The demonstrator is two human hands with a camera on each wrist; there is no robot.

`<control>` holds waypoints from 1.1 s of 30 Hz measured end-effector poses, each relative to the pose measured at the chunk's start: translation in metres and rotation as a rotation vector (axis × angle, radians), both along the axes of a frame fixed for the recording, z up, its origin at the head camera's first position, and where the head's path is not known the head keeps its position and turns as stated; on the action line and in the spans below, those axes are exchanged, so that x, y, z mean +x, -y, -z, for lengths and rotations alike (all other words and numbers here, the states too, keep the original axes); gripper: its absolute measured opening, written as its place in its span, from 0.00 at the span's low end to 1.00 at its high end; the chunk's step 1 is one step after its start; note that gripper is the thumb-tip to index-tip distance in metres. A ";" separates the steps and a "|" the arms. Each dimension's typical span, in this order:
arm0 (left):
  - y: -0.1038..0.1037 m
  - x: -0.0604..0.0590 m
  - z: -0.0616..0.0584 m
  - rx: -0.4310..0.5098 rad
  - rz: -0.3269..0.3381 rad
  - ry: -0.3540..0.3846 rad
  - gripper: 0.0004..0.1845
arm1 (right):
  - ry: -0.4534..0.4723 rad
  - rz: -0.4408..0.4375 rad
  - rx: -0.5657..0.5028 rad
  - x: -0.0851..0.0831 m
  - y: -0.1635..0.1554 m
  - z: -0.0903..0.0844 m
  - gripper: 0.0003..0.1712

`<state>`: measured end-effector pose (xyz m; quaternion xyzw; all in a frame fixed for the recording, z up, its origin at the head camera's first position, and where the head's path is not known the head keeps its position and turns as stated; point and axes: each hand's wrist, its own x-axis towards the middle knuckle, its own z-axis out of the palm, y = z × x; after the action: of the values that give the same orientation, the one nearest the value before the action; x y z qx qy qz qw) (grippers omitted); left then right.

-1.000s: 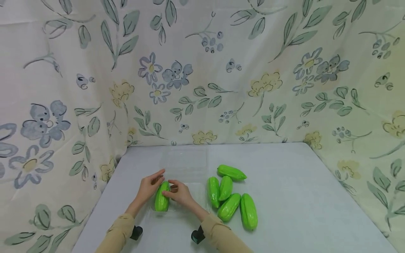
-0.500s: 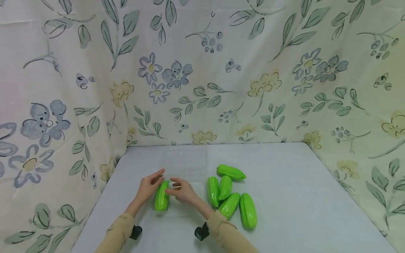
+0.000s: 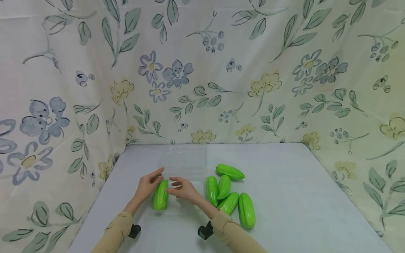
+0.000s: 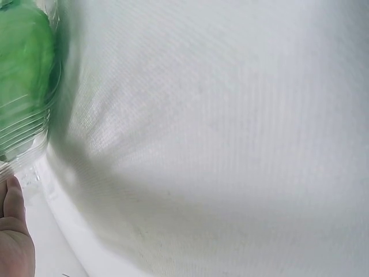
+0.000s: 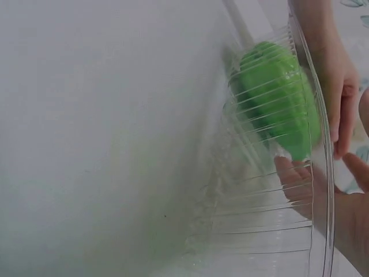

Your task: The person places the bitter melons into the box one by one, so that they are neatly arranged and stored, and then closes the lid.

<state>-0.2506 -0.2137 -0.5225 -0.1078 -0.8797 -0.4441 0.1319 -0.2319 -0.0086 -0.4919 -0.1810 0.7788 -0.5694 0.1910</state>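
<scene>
A clear plastic clamshell box (image 3: 181,211) lies on the table with its lid (image 3: 186,162) folded back behind it. Inside, along the left wall, rests one shiny bright green, cucumber-shaped vegetable (image 3: 161,196). My left hand (image 3: 147,185) is at the left rim, its fingers loosely extended near the vegetable's far end. Over the box, to the right of that vegetable, hovers my right hand (image 3: 186,191), fingers relaxed and holding nothing. Ribbed plastic (image 5: 262,231) stands in front of the vegetable in the right wrist view. At the left wrist view's lower left corner, some fingers (image 4: 14,208) show beside the box.
Several more green vegetables lie in a loose group right of the box, the rightmost (image 3: 246,211) lying apart from the farthest one (image 3: 230,172). White cloth covers the table (image 3: 300,196). A floral curtain (image 3: 202,70) hangs behind and along both sides.
My right hand has let go of the vegetable in the box and drawn slightly right, its fingers spreading. The left hand has stayed nearly still.
</scene>
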 end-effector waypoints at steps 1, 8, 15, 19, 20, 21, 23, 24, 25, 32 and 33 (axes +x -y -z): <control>0.000 0.000 0.000 -0.003 0.000 0.001 0.21 | -0.003 -0.006 0.000 0.000 0.000 0.000 0.34; -0.001 0.000 0.002 -0.011 -0.010 0.024 0.21 | -0.020 -0.018 -0.001 0.005 -0.006 -0.004 0.31; -0.001 0.000 0.001 -0.012 -0.014 0.023 0.21 | -0.049 -0.001 -0.003 0.009 -0.021 -0.009 0.28; -0.001 -0.001 0.000 -0.016 -0.012 0.010 0.20 | -0.074 -0.014 -0.020 0.011 -0.034 -0.016 0.28; 0.000 -0.001 0.000 -0.014 -0.012 0.009 0.21 | -0.076 -0.021 -0.029 0.011 -0.038 -0.018 0.28; 0.000 -0.001 0.000 -0.009 -0.012 0.006 0.20 | -0.076 -0.030 -0.038 0.012 -0.041 -0.021 0.28; 0.000 -0.001 0.000 0.001 -0.008 0.003 0.21 | -0.079 -0.045 -0.053 0.013 -0.049 -0.025 0.28; 0.000 -0.001 0.000 0.006 -0.005 0.003 0.21 | -0.075 -0.050 -0.055 0.013 -0.052 -0.027 0.28; 0.000 -0.001 0.000 0.009 -0.002 0.002 0.21 | -0.072 -0.057 -0.060 0.014 -0.056 -0.029 0.29; 0.000 0.000 0.002 0.006 0.002 -0.007 0.21 | -0.126 -0.033 -0.025 0.015 -0.084 -0.039 0.29; 0.000 0.000 0.002 0.009 0.000 -0.003 0.21 | -0.136 -0.028 -0.023 0.015 -0.088 -0.039 0.29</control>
<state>-0.2509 -0.2141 -0.5242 -0.1081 -0.8774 -0.4479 0.1338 -0.2168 0.0793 -0.4525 -0.2323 0.7807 -0.5622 0.1432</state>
